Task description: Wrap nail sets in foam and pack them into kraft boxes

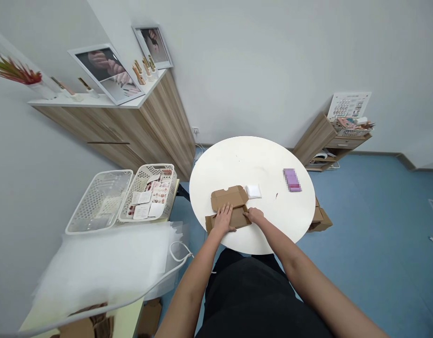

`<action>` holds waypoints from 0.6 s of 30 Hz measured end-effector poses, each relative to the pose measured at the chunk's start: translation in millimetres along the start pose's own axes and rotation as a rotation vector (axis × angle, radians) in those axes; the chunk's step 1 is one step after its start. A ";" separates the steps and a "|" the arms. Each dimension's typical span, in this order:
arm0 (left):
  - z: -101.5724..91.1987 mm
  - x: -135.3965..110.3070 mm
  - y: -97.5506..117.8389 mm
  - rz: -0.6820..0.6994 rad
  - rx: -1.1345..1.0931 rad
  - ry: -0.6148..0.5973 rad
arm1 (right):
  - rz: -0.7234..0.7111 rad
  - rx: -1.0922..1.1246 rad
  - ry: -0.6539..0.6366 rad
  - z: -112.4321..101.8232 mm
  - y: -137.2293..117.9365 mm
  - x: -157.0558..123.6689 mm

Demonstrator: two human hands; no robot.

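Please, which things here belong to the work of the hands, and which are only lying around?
In the work:
left hand, right hand
brown cardboard mailer box
small white packet

Lying around:
blurred purple box
white plastic basket of printed cards
second white plastic basket
translucent plastic sheets

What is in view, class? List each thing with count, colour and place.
Round table: one, white, centre.
Open cardboard mailer box: one, brown, table's near edge.
Small packet: one, white, beside the box.
Blurred block: one, purple, table's right side.
Perforated baskets: two, white, side table at left.
Printed cards: several, multicoloured, in the right basket.
Plastic sheeting: one pile, translucent, lower left.
Framed photographs: two, white, on the cabinet.
Cabinet: one, wooden, along the wall.
Shelf unit: one, wooden, far right.
Left hand: one, on the box.
Right hand: one, on the box's edge.
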State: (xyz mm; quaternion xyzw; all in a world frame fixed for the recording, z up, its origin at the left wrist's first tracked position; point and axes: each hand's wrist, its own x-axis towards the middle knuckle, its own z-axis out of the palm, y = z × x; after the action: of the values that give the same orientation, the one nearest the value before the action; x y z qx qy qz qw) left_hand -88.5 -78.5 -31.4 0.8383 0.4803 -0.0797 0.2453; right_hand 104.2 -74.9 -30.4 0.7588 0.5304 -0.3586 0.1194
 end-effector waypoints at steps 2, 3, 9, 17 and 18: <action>-0.4 0.4 0.0 0.004 0.004 0.004 | -0.013 0.000 0.021 2.3 0.4 -2.1; -0.6 0.8 -0.2 0.011 0.005 0.004 | -0.020 0.000 0.031 3.4 0.5 -3.4; -3.2 5.0 -4.8 0.052 -0.007 -0.001 | -0.062 -0.005 0.096 0.9 -1.3 -15.8; -10.9 13.7 -12.3 0.121 0.005 -0.014 | -0.653 -0.240 0.292 1.5 -10.0 -31.6; -11.7 13.9 -12.4 0.128 0.007 -0.013 | -0.657 -0.260 0.252 4.4 -10.2 -29.7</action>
State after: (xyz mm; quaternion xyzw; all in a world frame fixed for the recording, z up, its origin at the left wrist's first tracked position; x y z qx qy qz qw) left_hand -92.8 -57.0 -30.6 0.8676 0.4238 -0.0712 0.2501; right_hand 87.9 -94.6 -11.6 0.5649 0.7972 -0.2111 0.0269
